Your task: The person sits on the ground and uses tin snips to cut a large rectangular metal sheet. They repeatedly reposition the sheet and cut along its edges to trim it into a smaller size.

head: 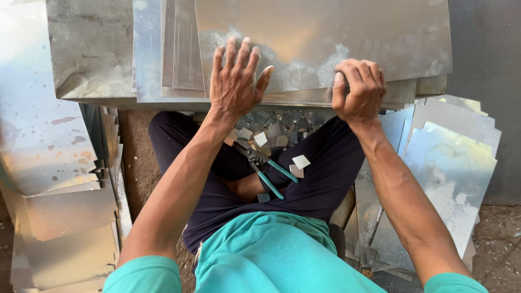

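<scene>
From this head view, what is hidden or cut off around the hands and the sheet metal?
- Top metal sheet: far edge cut off by the frame's top.
- Right hand: fingertips curl over the sheet's near edge, out of sight.
- Left hand: palm hidden, pressed flat on the sheet.
- Snips: jaws partly lost among the scrap pieces.
- Left stack: cut off by the frame's left edge.

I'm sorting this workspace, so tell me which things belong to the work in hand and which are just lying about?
In hand:
- left hand flat on the large grey metal sheet
- right hand gripping its near edge

Lying about:
- teal-handled snips on the lap
- small square metal offcuts
- stacked metal sheets on the right
- stained sheets on the left
</scene>
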